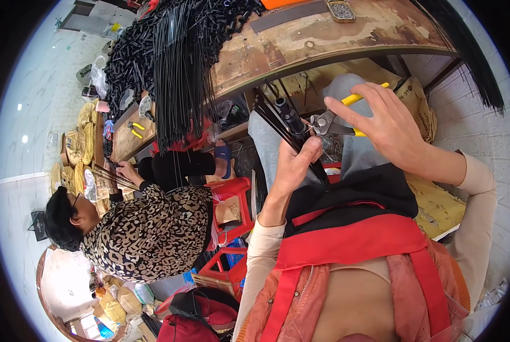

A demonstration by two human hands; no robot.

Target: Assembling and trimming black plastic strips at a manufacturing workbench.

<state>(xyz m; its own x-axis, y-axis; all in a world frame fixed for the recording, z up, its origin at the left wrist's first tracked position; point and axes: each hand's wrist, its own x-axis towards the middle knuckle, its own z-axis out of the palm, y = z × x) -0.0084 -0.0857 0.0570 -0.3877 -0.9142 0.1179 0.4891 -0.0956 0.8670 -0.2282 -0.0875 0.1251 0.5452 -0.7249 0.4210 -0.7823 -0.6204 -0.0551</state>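
My left hand (299, 162) is closed around a bundle of thin black rods (273, 118), held over my lap below the table edge. Against the bundle, at the same grip, stands a black tubular piece (290, 118). My right hand (393, 126) holds a pair of pliers (337, 129) with yellow handles, its thumb and fingers spread across the parted handles. The metal jaws are at the tubular piece, just above my left thumb. Whether they touch it or grip something small there I cannot tell.
A worn wooden table (300, 54) crosses ahead, with a small tray of metal bits (341, 11). A heap of black tubes (131, 71) and long black rods (181, 85) hanging over the edge lie left. Nearby are a co-worker (152, 233), other pliers (136, 130) and a red stool (241, 199).
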